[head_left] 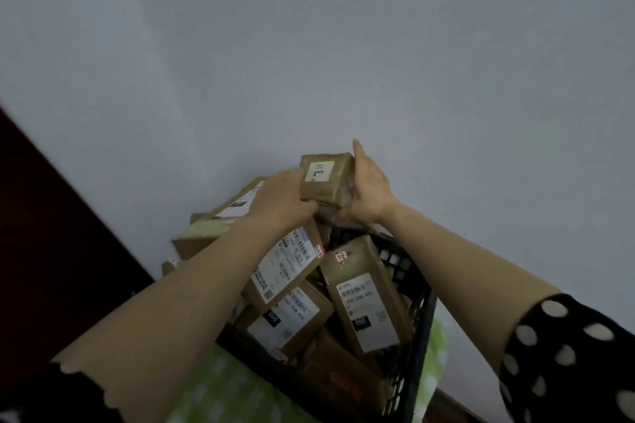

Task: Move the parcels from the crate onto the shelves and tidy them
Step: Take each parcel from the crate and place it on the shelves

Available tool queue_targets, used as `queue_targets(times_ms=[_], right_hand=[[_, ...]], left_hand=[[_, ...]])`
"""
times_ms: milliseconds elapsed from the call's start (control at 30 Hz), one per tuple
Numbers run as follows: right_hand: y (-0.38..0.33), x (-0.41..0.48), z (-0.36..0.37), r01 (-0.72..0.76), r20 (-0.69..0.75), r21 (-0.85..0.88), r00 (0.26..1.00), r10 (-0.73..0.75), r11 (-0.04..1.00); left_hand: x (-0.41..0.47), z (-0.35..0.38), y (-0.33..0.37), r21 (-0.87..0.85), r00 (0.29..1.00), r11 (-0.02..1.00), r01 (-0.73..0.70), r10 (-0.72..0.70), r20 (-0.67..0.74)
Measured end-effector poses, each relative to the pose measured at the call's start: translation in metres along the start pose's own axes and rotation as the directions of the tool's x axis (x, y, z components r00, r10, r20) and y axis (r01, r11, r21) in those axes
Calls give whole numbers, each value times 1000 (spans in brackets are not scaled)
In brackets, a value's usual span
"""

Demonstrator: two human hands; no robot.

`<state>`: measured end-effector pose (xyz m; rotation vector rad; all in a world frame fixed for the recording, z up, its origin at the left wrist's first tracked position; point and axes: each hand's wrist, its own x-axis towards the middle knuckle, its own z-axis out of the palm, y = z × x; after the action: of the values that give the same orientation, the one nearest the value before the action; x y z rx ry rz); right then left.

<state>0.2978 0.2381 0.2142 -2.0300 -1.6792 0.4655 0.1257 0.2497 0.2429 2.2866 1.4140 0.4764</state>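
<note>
I am clamping the small taped parcel (324, 180) between my left hand (280, 197) and right hand (369, 189), fingers curling round opposite sides, just above the crate (412, 288) (probably light, stiff, tape-slick).

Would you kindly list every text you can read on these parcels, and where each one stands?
"060": black patch on the long right parcel.
"060 068 405": its white label.
"060": black patch on the middle parcel.
Other labels, the held parcel's included: too blurred.
</note>
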Motion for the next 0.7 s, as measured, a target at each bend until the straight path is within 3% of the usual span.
queue_targets(times_ms=[100, 167, 233, 333, 467, 567, 700], right_hand=[[9, 7, -2, 101, 11, -48, 995, -100, 994], [11, 2, -13, 161, -29, 14, 987, -161, 987], [10, -7, -32, 163, -114, 205, 983, -142, 965], [-2, -26, -65, 179, -197, 500, 976, -90, 847], [-30, -64, -94, 91, -18, 788, 992, -124, 609], [-58, -95, -95, 10, 117, 847, 972, -205, 532], [-108, -145, -77, -42, 225, 876, 917, -330, 481]], left_hand=[[-13, -2, 8, -8, 992, 995, 98, -98, -76], [-26, -6, 10, -35, 975, 983, 182, -185, -126], [-39, -11, 10, -111, 951, 960, 257, -272, -146], [-57, -24, 17, -316, 911, 903, 290, -362, -197], [-93, -47, 27, -700, 872, 651, 292, -482, -84], [-135, -69, 21, -775, 896, 538, 331, -437, 80], [-213, -93, 7, -812, 921, 493, 313, -365, 134]])
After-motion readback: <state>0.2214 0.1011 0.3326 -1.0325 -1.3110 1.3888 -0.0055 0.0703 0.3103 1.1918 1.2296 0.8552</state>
